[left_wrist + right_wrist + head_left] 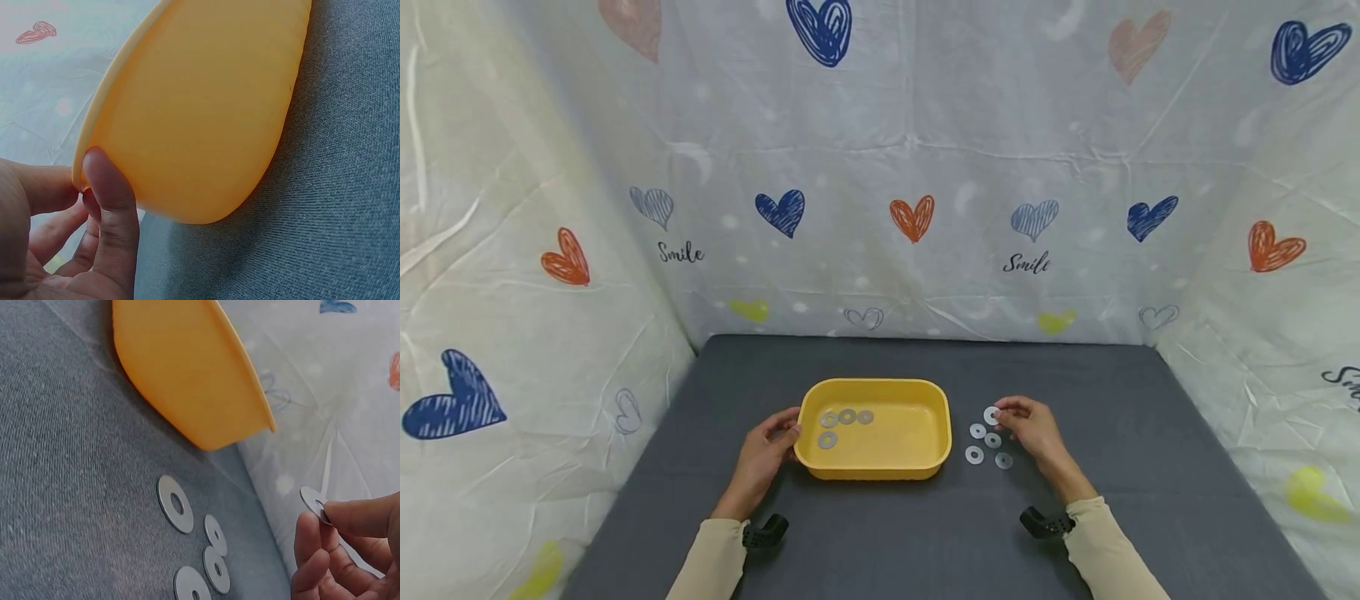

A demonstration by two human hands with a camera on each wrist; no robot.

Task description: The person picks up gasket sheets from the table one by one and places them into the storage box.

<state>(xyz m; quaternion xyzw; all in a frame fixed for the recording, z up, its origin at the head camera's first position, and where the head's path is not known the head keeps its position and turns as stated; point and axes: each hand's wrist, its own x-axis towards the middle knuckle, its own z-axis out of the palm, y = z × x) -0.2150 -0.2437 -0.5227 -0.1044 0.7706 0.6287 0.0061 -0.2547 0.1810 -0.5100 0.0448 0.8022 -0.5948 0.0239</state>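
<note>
A yellow plastic tray point(887, 471) stands on the dark cloth, with several metal washers point(847, 416) lying flat in its left part. My left hand point(765, 458) pinches the tray's left rim between thumb and fingers; the left wrist view shows the thumb point(112, 194) against the outer wall. To the right of the tray, my right hand point(1033, 429) pinches one washer point(314, 504) between thumb and fingers, raised off the table. Several more washers point(175, 505) lie loose on the cloth below and left of that hand, beside the tray.
The dark grey cloth point(880, 542) covers the table. A pale curtain point(850, 117) printed with hearts hangs behind the table's far edge and along both sides. A black wrist strap point(765, 532) sits on each arm.
</note>
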